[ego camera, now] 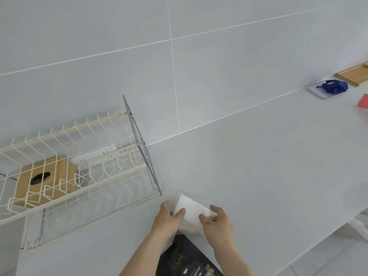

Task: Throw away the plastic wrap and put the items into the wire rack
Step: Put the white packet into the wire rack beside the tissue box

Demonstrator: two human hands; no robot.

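A white pack of tissues in clear plastic wrap [191,208] lies on the white counter, just right of the wire rack's near corner. My left hand [168,218] grips its left edge, thumb on top. My right hand [217,220] holds its right side, fingers curled onto it. The cream wire rack [83,194] stands at the left against the tiled wall, with a chrome end frame [143,148] on its right. A wooden tissue box [43,178] with an oval slot sits under the rack's wires.
A white power strip [97,156] lies behind the rack. A dark printed bag [187,259] lies at the counter's front edge below my hands. Far right: a blue object on a clear tray [334,87], a wooden board [354,75], a red item [363,101].
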